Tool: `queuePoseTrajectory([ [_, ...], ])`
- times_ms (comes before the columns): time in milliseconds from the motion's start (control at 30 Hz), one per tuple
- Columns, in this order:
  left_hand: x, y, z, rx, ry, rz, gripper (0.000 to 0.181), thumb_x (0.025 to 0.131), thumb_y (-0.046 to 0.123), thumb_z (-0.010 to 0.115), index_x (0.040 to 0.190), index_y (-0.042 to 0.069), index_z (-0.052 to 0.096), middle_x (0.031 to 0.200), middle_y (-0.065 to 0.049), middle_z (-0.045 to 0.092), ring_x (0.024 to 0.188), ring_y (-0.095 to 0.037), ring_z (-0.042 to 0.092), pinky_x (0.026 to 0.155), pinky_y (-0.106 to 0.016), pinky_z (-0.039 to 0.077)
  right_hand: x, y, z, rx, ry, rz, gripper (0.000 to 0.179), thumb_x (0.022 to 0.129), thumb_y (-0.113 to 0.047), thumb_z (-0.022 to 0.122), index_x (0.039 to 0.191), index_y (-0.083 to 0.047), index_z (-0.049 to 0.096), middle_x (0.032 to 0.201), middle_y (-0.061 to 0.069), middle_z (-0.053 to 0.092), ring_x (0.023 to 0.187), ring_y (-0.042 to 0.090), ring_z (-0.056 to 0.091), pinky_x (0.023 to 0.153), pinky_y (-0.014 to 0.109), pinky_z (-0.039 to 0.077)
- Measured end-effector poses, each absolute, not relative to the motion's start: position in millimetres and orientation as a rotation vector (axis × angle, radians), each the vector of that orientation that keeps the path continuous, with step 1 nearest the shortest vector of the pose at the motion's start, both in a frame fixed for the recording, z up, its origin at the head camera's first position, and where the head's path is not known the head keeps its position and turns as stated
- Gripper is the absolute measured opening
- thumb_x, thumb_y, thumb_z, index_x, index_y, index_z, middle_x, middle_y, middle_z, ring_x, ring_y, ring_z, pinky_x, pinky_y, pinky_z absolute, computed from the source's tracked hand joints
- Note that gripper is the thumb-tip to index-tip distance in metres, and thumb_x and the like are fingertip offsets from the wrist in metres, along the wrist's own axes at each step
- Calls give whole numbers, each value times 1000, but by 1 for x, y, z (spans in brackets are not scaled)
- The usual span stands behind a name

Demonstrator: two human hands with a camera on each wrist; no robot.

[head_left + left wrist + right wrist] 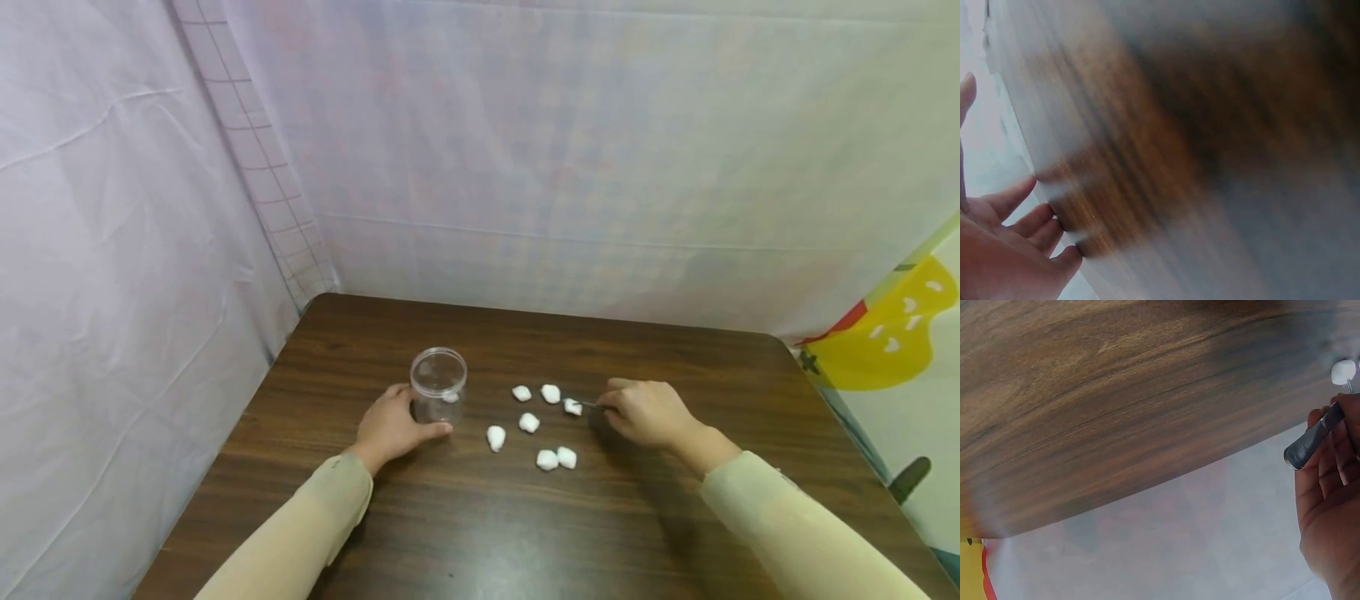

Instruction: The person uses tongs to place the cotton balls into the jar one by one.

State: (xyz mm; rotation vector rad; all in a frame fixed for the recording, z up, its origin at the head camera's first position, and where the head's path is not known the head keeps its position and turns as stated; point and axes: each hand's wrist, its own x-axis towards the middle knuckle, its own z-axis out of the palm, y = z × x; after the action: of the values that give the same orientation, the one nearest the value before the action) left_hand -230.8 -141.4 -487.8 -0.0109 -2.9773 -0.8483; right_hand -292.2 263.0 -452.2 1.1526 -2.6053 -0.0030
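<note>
A clear plastic jar (438, 372) stands upright on the table with a white cotton ball (450, 397) inside. My left hand (392, 425) holds the jar from its left side, thumb in front. In the left wrist view the left hand (1013, 240) shows several fingers, but the jar cannot be made out. Metal tweezers (1313, 442) are pinched in my right hand (648, 411). Their tips are at a cotton ball (572, 407) on the right; whether they grip it, I cannot tell. Several other cotton balls (528, 422) lie between the hands.
The dark wooden table (480, 533) has its far edge against a white curtain (562, 167). Another white sheet (112, 292) hangs along the left. On the right is a pale surface with a yellow printed shape (877, 354).
</note>
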Motion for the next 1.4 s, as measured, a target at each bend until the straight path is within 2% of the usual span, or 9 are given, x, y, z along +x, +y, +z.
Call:
queuePoseTrajectory([
  [533,-233,-142,-492,-26,-2974,-814,86,61,68,70,130,20,53,132,-9,47,117,-28,46,91,-50,39,-293,242,-421,1218,-2514,69,14,77,-19,67,91,-19,72,79,-11,52,51,1,43,40,24,36],
  [1000,-233,-143,-491,-17,-2978,-816,87,61,68,70,130,18,53,132,-9,47,117,-28,45,92,-48,38,-299,161,-366,1370,-2339,124,15,82,-19,64,93,-17,73,78,-8,53,50,2,41,38,23,33],
  [1400,-234,-143,-490,-18,-2980,-830,86,62,69,69,128,16,54,131,-8,48,116,-28,46,92,-49,38,-300,98,-356,1442,-2323,133,16,81,-19,62,94,-18,72,83,-9,54,57,3,46,43,24,39],
])
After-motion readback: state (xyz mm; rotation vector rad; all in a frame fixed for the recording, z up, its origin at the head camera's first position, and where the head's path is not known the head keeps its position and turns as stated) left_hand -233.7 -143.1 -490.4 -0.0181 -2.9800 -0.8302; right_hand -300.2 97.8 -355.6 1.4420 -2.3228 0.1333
